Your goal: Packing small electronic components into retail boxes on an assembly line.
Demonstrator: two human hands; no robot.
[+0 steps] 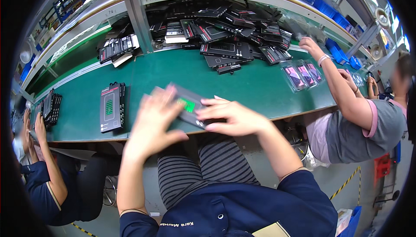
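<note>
A flat black box (190,99) with a bright green patch lies tilted between my hands, near the front edge of the table. My right hand (236,116) grips its right side, fingers over the top and edge. Stretched out, the fingers of my left hand (158,118) lie across the box's left end, somewhat blurred, with the thumb apart. To the left stands a neat stack of similar black boxes (112,107), the top one showing a phone-shaped outline and a green patch.
A large loose heap of black boxes (225,48) covers the back of the green table (173,70). More boxes (119,48) lie beyond the metal post (139,20). Clear packs (301,76) lie by a co-worker's arm (342,74) at right. Another co-worker's hands (40,126) hold boxes at left.
</note>
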